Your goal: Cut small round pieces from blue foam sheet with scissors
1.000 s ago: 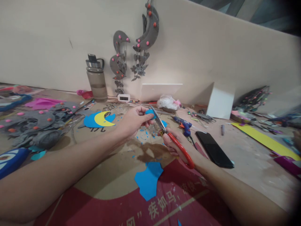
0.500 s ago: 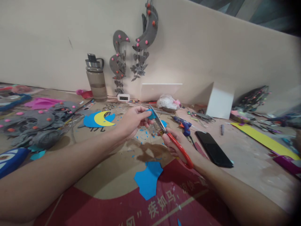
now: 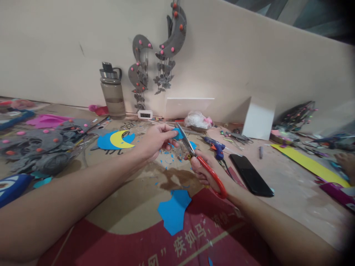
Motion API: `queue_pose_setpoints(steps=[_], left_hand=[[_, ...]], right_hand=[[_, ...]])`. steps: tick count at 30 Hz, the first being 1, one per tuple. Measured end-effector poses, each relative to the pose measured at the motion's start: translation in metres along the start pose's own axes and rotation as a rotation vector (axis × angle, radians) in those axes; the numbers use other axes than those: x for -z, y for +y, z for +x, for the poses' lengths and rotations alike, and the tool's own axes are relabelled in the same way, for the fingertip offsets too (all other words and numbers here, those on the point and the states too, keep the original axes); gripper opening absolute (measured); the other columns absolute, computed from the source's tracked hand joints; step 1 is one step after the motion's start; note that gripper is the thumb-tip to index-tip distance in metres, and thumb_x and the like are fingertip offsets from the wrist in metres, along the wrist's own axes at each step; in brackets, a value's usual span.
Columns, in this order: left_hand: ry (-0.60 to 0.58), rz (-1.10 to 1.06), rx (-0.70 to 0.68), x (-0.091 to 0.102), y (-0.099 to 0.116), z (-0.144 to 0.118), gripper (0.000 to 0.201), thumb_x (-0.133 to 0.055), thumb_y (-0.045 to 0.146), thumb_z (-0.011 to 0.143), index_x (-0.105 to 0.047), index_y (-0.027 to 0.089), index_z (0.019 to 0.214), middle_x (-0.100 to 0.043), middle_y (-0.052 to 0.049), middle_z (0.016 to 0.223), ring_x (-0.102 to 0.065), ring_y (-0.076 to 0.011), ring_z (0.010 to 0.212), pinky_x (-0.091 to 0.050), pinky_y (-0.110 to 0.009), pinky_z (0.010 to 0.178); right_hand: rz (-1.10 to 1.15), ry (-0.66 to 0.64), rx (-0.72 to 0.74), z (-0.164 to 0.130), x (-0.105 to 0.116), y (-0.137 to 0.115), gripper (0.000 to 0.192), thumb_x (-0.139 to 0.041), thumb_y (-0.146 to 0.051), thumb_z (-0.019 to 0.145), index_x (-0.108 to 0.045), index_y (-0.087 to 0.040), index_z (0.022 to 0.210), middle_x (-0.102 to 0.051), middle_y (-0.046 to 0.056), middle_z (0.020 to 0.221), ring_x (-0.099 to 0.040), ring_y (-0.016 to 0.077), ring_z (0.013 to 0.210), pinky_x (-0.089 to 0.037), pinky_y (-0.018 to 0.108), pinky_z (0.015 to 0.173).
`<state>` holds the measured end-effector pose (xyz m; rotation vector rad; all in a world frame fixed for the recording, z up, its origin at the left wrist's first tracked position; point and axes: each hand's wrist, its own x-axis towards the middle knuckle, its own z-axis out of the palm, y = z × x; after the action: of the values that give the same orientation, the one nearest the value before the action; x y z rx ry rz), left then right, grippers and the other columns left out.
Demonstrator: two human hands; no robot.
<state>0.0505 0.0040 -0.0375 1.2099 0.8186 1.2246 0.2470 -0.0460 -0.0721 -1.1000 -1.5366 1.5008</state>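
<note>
My left hand (image 3: 161, 140) pinches a small piece of blue craft sheet (image 3: 178, 134) between thumb and fingers. Wrapped round the red handles of the scissors (image 3: 210, 173) is my right hand (image 3: 206, 168). The scissor blades point up and left, against the edge of the blue piece. Below the hands, a larger blue offcut (image 3: 174, 212) with curved edges lies on the red and brown cardboard (image 3: 127, 214). Small blue scraps are scattered under my hands. To the left, a yellow crescent (image 3: 118, 139) rests on a blue cut shape (image 3: 104, 142).
Right of my hands lie a blue glue gun (image 3: 217, 147) and a black phone (image 3: 251, 175). A water bottle (image 3: 113, 94) and a small clock (image 3: 145, 115) stand by the wall. Grey felt pieces (image 3: 41, 144) are piled left. Another person's hand (image 3: 346, 164) shows at the right edge.
The hands, the blue piece and the scissors stay almost in place. Another person's hand has come into view at the right edge. The view has shifted slightly.
</note>
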Motion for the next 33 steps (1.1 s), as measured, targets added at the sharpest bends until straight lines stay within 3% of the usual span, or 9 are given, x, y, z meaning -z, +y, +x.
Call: queue_pose_setpoints(steps=[5,10,18,33], left_hand=[[0.007,0.031,-0.05,0.001,0.0,0.001,0.017,-0.075,0.022,0.075,-0.061,0.014,0.079,-0.067,-0.003,0.07,-0.063,-0.0103,0.056,-0.037,-0.019,0.045],[-0.039,0.024,-0.044,-0.001,0.0,-0.001,0.016,-0.073,0.022,0.077,-0.06,0.014,0.075,-0.066,-0.004,0.063,-0.058,-0.0091,0.05,-0.039,-0.02,0.047],[-0.015,0.027,-0.065,-0.002,-0.002,-0.002,0.017,-0.076,0.024,0.075,-0.061,0.014,0.075,-0.062,-0.001,0.066,-0.056,-0.0088,0.054,-0.04,-0.021,0.047],[-0.078,-0.01,-0.004,-0.002,-0.007,-0.001,0.014,-0.071,0.021,0.079,-0.06,0.014,0.076,-0.067,-0.003,0.064,-0.057,-0.0082,0.05,-0.042,-0.02,0.049]], right_hand=[[-0.032,-0.009,0.046,0.003,0.0,0.001,0.04,-0.071,-0.051,0.077,-0.041,-0.024,0.084,-0.026,-0.011,0.058,-0.02,0.0047,0.043,-0.017,0.019,0.039],[-0.086,-0.009,0.116,0.005,0.005,0.008,0.036,-0.068,-0.05,0.081,-0.043,-0.024,0.084,-0.029,-0.008,0.063,-0.025,0.0067,0.049,-0.019,0.021,0.042],[-0.001,-0.002,0.062,0.0,-0.002,-0.001,0.035,-0.068,-0.048,0.081,-0.047,-0.023,0.092,-0.025,-0.009,0.063,-0.02,0.0065,0.049,-0.017,0.02,0.041],[0.056,0.029,0.037,-0.001,-0.006,-0.007,0.042,-0.072,-0.052,0.075,-0.043,-0.023,0.085,-0.026,-0.011,0.058,-0.019,0.005,0.045,-0.016,0.019,0.04]])
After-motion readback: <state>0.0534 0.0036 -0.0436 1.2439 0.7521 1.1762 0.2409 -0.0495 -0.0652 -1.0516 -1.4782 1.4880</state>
